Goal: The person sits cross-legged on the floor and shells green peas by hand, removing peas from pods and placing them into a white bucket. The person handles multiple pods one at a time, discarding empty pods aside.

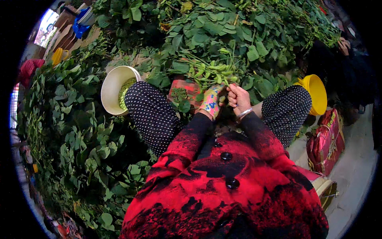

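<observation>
My left hand, in a patterned glove, is closed around the stems of a bunch of green bean plants with plump pods. Close at its right, my bare right hand, with a silver bracelet at the wrist, has its thumb and fingers pinched at the near edge of the bunch; what lies between them is too small to tell for certain. A white plastic bucket holding shelled green beans leans beside my left knee. Below the bunch, a red checkered surface shows, partly under leaves.
Heaps of leafy bean plants lie left and ahead. A yellow bucket stands by my right knee, with a red bag behind it. Another person's hand shows at upper right. A smaller yellow container is at upper left.
</observation>
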`<move>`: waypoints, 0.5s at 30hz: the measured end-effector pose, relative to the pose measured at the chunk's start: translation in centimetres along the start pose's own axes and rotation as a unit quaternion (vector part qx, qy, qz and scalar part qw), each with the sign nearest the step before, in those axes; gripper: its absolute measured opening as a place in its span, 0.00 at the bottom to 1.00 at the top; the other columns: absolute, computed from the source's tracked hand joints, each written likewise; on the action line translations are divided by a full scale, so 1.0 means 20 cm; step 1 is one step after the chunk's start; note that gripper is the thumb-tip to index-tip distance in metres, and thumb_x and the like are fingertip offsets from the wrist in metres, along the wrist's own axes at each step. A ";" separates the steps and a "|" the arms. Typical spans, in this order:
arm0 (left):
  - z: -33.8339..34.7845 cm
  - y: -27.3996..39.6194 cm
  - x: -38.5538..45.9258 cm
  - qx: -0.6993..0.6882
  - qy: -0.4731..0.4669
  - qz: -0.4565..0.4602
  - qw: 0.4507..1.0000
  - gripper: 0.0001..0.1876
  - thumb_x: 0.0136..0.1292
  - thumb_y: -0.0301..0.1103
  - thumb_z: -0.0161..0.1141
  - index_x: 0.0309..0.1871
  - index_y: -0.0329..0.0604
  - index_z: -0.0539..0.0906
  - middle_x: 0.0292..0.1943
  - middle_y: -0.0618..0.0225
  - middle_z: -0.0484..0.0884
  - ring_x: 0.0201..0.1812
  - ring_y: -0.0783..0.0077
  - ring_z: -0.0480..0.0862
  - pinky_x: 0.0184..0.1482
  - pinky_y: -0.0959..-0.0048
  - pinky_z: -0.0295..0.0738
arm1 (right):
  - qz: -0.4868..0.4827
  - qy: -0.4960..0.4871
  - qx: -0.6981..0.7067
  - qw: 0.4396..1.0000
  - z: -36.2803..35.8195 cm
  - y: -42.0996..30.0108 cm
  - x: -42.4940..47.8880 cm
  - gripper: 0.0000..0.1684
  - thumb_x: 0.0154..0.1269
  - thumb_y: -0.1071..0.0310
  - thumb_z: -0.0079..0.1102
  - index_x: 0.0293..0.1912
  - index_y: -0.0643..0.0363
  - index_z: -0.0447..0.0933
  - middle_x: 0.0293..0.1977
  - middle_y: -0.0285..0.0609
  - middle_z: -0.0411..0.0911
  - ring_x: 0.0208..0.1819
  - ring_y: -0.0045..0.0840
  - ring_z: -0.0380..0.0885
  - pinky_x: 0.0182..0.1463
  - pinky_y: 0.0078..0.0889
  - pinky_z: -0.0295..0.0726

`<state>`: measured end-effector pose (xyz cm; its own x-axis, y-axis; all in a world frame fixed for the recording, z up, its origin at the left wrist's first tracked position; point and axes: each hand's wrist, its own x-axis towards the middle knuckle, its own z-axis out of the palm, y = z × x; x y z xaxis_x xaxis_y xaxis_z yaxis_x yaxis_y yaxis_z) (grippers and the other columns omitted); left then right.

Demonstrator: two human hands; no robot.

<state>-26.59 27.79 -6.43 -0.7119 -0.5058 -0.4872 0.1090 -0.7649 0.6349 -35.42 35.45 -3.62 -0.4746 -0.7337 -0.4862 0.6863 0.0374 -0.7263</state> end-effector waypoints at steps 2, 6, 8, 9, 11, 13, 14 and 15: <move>-0.01 0.01 -0.02 0.010 -0.074 0.039 0.996 0.07 0.60 0.39 0.49 0.36 0.49 0.73 0.26 0.80 0.72 0.22 0.86 0.68 0.19 0.86 0.57 | -0.009 0.006 -0.005 1.000 0.01 0.00 0.00 0.09 0.60 0.64 0.49 0.27 0.56 0.66 0.13 0.25 0.55 0.10 0.08 0.51 0.10 0.12 0.46; -0.04 0.02 -0.02 -0.041 -0.082 -0.023 0.996 0.07 0.59 0.38 0.51 0.37 0.47 0.74 0.28 0.79 0.74 0.26 0.85 0.71 0.24 0.84 0.61 | 0.001 -0.034 0.043 0.998 -0.01 0.03 0.00 0.08 0.62 0.64 0.46 0.30 0.57 0.66 0.13 0.25 0.53 0.10 0.09 0.51 0.11 0.12 0.48; -0.04 0.01 0.00 0.013 -0.086 -0.015 0.996 0.07 0.59 0.38 0.52 0.36 0.47 0.74 0.29 0.79 0.74 0.27 0.84 0.71 0.26 0.83 0.62 | 0.020 -0.027 0.014 0.999 -0.03 0.01 -0.04 0.09 0.63 0.64 0.45 0.30 0.57 0.66 0.12 0.25 0.53 0.10 0.09 0.51 0.11 0.12 0.48; -0.04 0.01 0.00 0.041 -0.086 -0.012 0.995 0.07 0.59 0.38 0.52 0.35 0.47 0.75 0.29 0.78 0.74 0.27 0.84 0.71 0.27 0.82 0.63 | 0.031 -0.024 0.001 0.999 -0.03 0.01 -0.06 0.09 0.63 0.63 0.45 0.30 0.57 0.66 0.12 0.25 0.53 0.11 0.09 0.51 0.11 0.12 0.48; -0.04 0.02 0.03 0.116 -0.076 0.054 0.989 0.07 0.59 0.39 0.52 0.34 0.48 0.75 0.28 0.79 0.74 0.28 0.84 0.70 0.29 0.82 0.64 | 0.035 -0.031 0.027 0.999 -0.03 0.01 -0.06 0.10 0.63 0.62 0.45 0.30 0.58 0.66 0.12 0.25 0.52 0.11 0.09 0.51 0.11 0.12 0.49; -0.01 0.00 0.04 0.140 -0.062 0.052 0.987 0.07 0.59 0.39 0.52 0.34 0.48 0.75 0.27 0.79 0.73 0.28 0.85 0.70 0.29 0.81 0.65 | 0.039 -0.057 0.060 0.996 -0.07 -0.01 -0.06 0.11 0.63 0.61 0.45 0.30 0.58 0.66 0.12 0.25 0.51 0.11 0.10 0.51 0.12 0.12 0.50; -0.03 -0.01 0.04 0.075 -0.087 -0.002 0.993 0.08 0.60 0.39 0.50 0.34 0.47 0.75 0.27 0.79 0.73 0.26 0.84 0.69 0.27 0.81 0.65 | 0.067 -0.091 0.081 0.990 -0.09 0.01 -0.04 0.12 0.63 0.60 0.44 0.29 0.58 0.66 0.12 0.25 0.51 0.12 0.10 0.52 0.12 0.12 0.50; -0.03 -0.01 0.03 0.073 -0.087 -0.003 0.994 0.09 0.61 0.40 0.48 0.35 0.47 0.75 0.26 0.79 0.72 0.24 0.84 0.69 0.25 0.82 0.65 | 0.093 -0.094 0.083 0.988 -0.08 0.01 -0.05 0.12 0.64 0.60 0.43 0.29 0.57 0.66 0.12 0.25 0.52 0.12 0.10 0.52 0.13 0.13 0.51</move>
<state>-26.64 27.43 -7.22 -0.8225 -0.4153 -0.3887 0.0109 -0.6948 0.7191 -35.64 37.25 -3.99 -0.2326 -0.8380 -0.4936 0.8406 0.0820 -0.5354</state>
